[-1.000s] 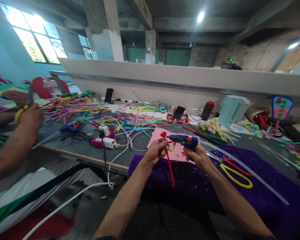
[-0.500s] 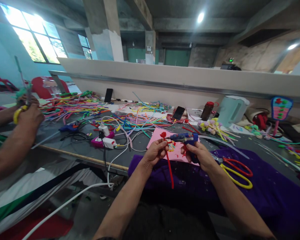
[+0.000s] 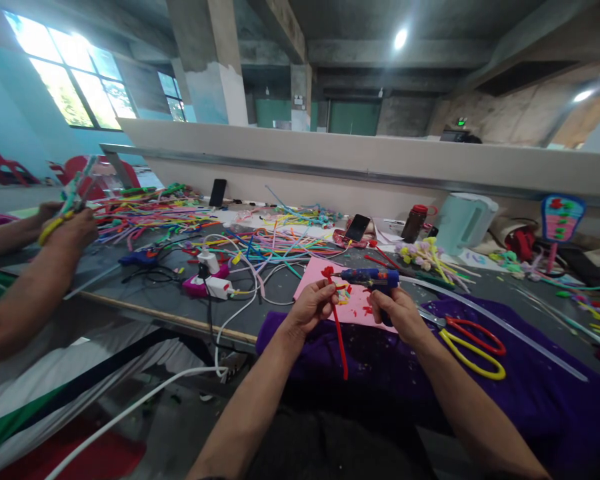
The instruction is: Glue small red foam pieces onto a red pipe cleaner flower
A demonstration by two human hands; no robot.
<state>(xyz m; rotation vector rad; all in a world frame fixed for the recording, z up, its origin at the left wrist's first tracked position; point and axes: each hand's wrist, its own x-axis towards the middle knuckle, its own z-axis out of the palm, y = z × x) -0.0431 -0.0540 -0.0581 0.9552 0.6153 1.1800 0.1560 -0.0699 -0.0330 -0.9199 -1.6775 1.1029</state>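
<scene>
My left hand (image 3: 313, 307) pinches a red pipe cleaner (image 3: 341, 343), whose long end hangs down and whose top is curled into a small red shape (image 3: 327, 273). My right hand (image 3: 397, 312) is wrapped round the handle of a blue glue gun (image 3: 369, 277). The gun's nozzle points left and is close to the red shape; whether they touch is too small to tell. A clear glue stick (image 3: 495, 320) sticks out of the gun's back toward the right. Under both hands lies a pink sheet (image 3: 307, 273) with small red and yellow scraps.
Scissors (image 3: 473, 347) with red and yellow handles lie on purple cloth (image 3: 530, 400) at right. Many coloured pipe cleaners (image 3: 280, 241), a power strip (image 3: 215, 287), phones, a bottle (image 3: 414, 223) and a pale green jug (image 3: 465, 223) stand behind. At left, another person's hands hold scissors (image 3: 55, 227).
The glue gun has levelled out, and its glue stick now reaches farther right and lower. My right hand's grip has shifted on the handle. The other person's hands moved slightly right.
</scene>
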